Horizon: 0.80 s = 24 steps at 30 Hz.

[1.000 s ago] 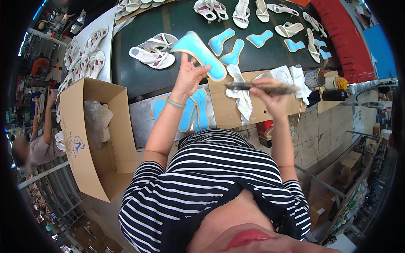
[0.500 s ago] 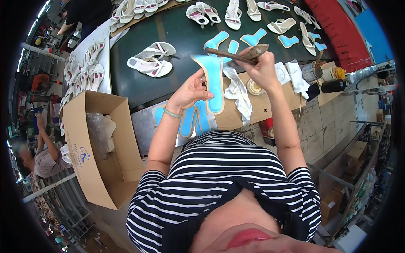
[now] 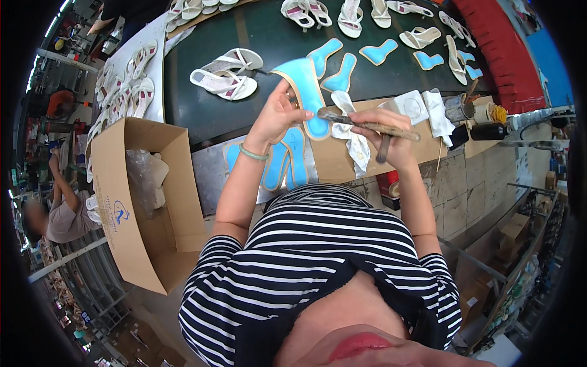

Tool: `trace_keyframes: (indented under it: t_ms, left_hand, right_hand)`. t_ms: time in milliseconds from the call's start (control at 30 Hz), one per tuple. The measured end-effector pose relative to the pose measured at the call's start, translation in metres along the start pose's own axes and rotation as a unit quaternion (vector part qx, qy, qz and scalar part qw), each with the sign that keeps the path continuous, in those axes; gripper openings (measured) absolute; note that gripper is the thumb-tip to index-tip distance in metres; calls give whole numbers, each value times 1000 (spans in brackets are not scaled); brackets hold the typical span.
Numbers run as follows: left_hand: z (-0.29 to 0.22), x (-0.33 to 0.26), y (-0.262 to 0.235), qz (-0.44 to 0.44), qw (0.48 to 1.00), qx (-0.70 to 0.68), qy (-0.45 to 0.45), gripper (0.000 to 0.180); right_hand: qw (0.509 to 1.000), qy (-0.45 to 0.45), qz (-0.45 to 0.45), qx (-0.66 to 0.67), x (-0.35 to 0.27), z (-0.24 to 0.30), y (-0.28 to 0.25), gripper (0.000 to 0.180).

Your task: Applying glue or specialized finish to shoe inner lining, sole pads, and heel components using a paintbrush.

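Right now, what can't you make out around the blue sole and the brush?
Head view only:
- Brush tip: blurred where it meets the blue sole, contact unclear.
- Right hand: a second stick under it, its top hidden by the fingers.
- Left hand: fingertips hidden behind the sole.
- Cans at the bench's right: contents too small.
- Cardboard box: bottom hidden by plastic.

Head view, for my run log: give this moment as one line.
left hand: holds blue sole | right hand: holds brush at sole | cardboard box: open, left
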State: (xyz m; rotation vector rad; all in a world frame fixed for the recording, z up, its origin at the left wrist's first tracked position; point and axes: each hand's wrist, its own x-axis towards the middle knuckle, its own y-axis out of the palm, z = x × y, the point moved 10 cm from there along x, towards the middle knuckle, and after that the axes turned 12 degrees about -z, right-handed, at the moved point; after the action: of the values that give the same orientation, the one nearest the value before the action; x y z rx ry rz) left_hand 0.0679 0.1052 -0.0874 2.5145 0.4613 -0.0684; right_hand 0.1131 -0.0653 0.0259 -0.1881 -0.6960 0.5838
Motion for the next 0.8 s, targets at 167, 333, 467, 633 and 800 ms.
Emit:
trace_keyframes:
  t_ms: [167,333,467,633,800]
  left_hand:
    - [2,6,-13,-59,993,-106,-4,74]
    - [21,18,-32,-136,978,-160,19,74]
    - [13,17,-30,-127,980,-149,33,74]
    - [18,-2,-4,21,998,5,-65,78]
    - [36,-22,21,112,986,12,-126,86]
  right_hand:
    - [994,-23,-100,-38,-41,3,-2,19]
    - [987,-45,-145,-54,-54,4,25,21]
    - [974,167,-100,116,-46,-32,24,17]
    - [956,236,-36,169,-8,-46,-4,19]
    - [983,181,-17,35,23,-64,-1,18]
